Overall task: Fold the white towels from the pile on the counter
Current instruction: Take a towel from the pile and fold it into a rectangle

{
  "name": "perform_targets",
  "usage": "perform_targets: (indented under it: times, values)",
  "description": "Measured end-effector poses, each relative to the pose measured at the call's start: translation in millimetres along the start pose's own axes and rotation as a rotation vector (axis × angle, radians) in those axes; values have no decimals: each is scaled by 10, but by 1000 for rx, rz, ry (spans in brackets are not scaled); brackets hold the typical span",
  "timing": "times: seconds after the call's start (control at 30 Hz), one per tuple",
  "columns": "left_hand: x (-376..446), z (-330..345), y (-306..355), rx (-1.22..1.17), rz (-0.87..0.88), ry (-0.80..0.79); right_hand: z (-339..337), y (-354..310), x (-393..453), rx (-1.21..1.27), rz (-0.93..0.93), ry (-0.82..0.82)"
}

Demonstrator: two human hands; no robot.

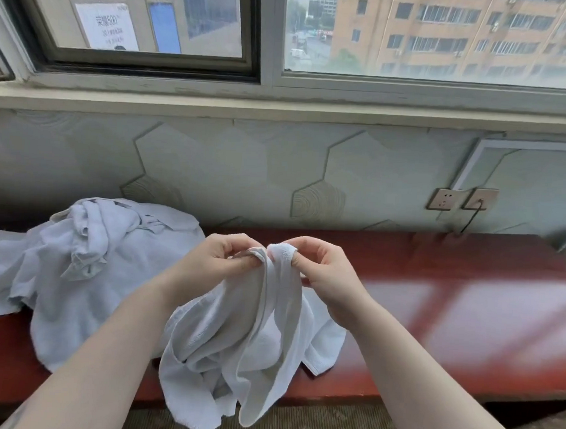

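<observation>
A crumpled white towel (234,344) hangs from both my hands above the red-brown counter (450,324), its lower folds drooping past the counter's front edge. My left hand (216,260) pinches one part of the towel's top edge. My right hand (324,270) pinches the edge right beside it, with terry cloth bunched over the fingertips. The two hands nearly touch. To the left lies the pile of white towels (83,261), rumpled and spread over the counter's left end.
A patterned wall with two sockets (461,200) and a plugged-in cord stands behind the counter, under a wide window sill (281,109). Carpet (311,428) shows below the counter's front edge. Bare glossy counter stretches to the right.
</observation>
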State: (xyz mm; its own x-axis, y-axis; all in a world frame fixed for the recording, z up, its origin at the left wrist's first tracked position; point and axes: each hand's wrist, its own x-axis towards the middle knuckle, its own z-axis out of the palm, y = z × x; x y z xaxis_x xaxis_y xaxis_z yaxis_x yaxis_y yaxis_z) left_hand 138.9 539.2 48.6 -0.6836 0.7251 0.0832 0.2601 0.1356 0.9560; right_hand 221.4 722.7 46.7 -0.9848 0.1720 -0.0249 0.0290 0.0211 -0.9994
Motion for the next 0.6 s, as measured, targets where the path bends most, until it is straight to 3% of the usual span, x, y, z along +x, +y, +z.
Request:
perform_targets:
  times: [0.17,0.27,0.37,0.43,0.5,0.53,0.6]
  values:
    - [16,18,-23,-82,27,152,80,-130,35,-96,-74,1]
    - [16,-23,41,-53,20,19,102,-206,84,-310,-173,-24]
    - [61,-67,99,-72,-29,-79,55,-259,147,-375,-183,-80]
    - [117,-95,93,-66,-48,-59,59,-236,115,-419,-322,64]
    - [162,-94,72,-58,-40,-10,107,-142,-21,-487,-609,397]
    - [181,-78,70,-68,-24,20,151,-45,-116,-501,-730,484]
    - [220,-25,71,-111,18,95,238,308,-267,-612,-819,404]
